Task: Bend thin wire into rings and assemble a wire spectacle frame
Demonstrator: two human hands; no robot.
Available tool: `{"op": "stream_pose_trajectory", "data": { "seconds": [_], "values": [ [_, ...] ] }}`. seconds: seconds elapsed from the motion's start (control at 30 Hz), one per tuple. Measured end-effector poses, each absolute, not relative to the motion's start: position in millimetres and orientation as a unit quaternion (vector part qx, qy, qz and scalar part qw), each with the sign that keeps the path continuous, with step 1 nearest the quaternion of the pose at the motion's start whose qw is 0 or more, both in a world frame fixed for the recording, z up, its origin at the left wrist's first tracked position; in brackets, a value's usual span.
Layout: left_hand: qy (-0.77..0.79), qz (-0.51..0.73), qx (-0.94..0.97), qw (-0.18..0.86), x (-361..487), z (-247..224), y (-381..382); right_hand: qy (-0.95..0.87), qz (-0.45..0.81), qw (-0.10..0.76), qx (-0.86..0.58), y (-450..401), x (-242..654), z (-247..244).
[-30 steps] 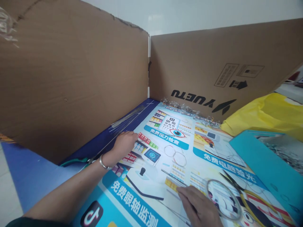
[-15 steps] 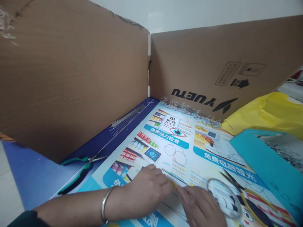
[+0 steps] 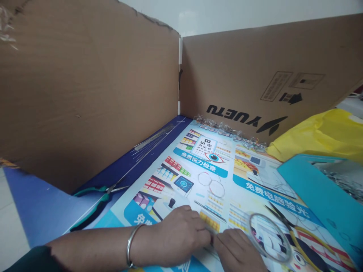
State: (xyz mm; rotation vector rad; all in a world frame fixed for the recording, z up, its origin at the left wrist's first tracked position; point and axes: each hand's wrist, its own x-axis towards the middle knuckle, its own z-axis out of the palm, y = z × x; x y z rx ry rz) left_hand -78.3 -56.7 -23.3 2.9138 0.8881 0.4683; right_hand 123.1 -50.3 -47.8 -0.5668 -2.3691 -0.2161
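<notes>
My left hand (image 3: 181, 235), with a metal bangle (image 3: 132, 245) on the wrist, is closed low over the printed poster. Close beside it, my right hand (image 3: 239, 250) is closed too, its fingertips nearly meeting those of the left. A small greyish thin piece shows between the fingertips, too hidden to name. Right of my right hand lies a coil of thin wire (image 3: 253, 235) in a ring. Yellow-handled pliers (image 3: 295, 230) rest partly behind that ring.
Green-handled pliers (image 3: 106, 196) lie at left by several straight wires (image 3: 153, 140). Cardboard walls (image 3: 113, 87) stand behind. Clear twisted bits (image 3: 227, 126) line the back edge. At right are a yellow bag (image 3: 314, 132) and a turquoise box (image 3: 309, 185) with metallic pieces.
Both hands have shifted slightly down, and the fingertips have drawn a little closer together. The view has tilted slightly; the tools stay where they lay.
</notes>
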Motion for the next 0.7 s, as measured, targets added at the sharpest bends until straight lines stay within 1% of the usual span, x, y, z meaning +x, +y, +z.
{"op": "stream_pose_trajectory", "data": {
  "seconds": [0.1,0.3,0.53,0.7],
  "values": [
    [0.295,0.155,0.942,0.035,-79.2,-23.0,-56.7,-0.912,-0.064,0.339,-0.223,-49.3,123.7,-49.8],
    [0.295,0.149,0.944,0.014,-77.9,-22.3,-55.1,-0.913,-0.065,0.320,-0.244,-51.0,126.9,-58.7],
    [0.288,0.152,0.945,0.014,-75.8,-26.6,-52.8,-0.905,-0.062,0.333,-0.256,-52.6,123.6,-52.6],
    [0.274,0.143,0.951,0.017,-77.9,-21.3,-52.6,-0.908,-0.049,0.327,-0.259,-54.9,122.9,-53.4]
  ]
}}
